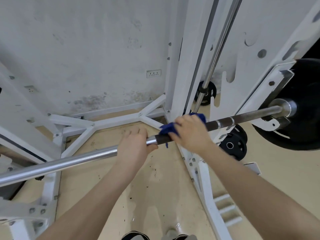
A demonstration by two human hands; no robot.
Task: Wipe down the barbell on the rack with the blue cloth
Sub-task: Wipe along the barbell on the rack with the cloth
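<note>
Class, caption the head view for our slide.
Right hand wraps blue cloth round racked barbell; left hand grips the bar beside it.

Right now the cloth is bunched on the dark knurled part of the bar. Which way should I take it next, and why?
Probably slide the right hand with the blue cloth rightward along the barbell toward the collar. That dark knurled stretch lies bare beyond the cloth, and the left hand grips the bar on the other side, blocking the leftward path.
</note>
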